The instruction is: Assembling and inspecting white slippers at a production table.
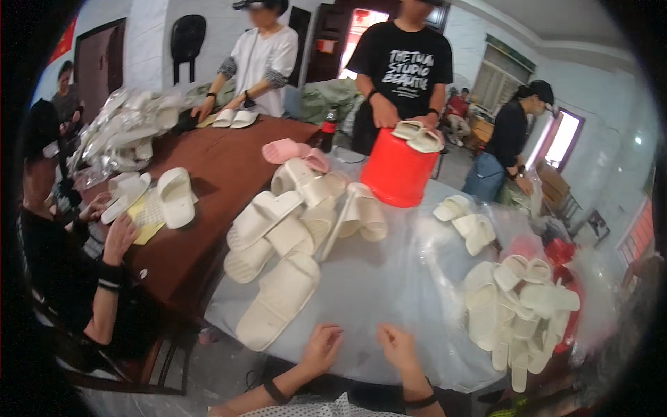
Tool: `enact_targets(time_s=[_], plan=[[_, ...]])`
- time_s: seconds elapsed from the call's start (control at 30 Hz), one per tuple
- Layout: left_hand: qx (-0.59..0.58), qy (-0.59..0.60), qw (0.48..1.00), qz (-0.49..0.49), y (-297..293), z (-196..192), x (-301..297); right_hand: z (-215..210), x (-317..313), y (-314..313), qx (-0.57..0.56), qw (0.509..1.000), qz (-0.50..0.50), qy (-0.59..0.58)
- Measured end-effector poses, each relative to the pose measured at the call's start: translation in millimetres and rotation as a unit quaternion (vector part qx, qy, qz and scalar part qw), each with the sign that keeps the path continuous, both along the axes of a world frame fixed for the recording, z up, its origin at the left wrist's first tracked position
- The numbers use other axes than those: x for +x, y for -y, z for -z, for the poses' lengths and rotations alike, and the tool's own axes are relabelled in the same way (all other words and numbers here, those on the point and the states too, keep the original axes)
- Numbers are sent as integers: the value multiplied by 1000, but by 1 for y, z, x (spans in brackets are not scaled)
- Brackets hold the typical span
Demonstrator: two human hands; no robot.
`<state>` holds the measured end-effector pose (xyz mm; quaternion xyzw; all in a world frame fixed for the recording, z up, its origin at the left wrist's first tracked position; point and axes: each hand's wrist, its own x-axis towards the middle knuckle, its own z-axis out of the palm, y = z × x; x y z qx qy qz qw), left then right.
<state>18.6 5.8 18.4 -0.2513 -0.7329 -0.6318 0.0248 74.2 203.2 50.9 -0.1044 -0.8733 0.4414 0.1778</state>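
Note:
My left hand (323,347) hovers over the near edge of the grey-covered table (368,299), its fingers loosely curled with nothing visible in them. My right hand (398,346) is a short way to the right, also with curled fingers and no object showing. Closest to my left hand is a large cream slide sandal (279,300), lying at a slant. Beyond it is a heap of cream slippers (267,219), with a pink slipper (283,150) at its far end. At the right is another pile of off-white slippers (511,309), apart from my right hand.
A red bucket (397,167) stands upside down at the far side, with a pair of slippers (418,135) on it under a co-worker's hands. A dark bottle (328,131) stands nearby. Left, co-workers handle slippers at a brown table (229,156) holding a bagged heap (128,128).

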Motion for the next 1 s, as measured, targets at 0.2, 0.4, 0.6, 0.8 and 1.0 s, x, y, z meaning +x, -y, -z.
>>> enact_targets(time_s=[0.2,0.4,0.6,0.8,1.0], plan=[[9,-27,1000,7,8,2,0,20,2,27,83,991,-105,-17],[-129,-260,935,-207,58,-43,-36,15,6,28,85,990,-114,12],[-265,59,936,-225,113,-29,-105,13,22,38,176,975,-135,-10],[-195,-20,966,-166,86,-19,-89,22,22,35,198,972,-125,-30],[-269,-29,958,-95,119,-49,-119,17,24,39,181,970,-129,-100]])
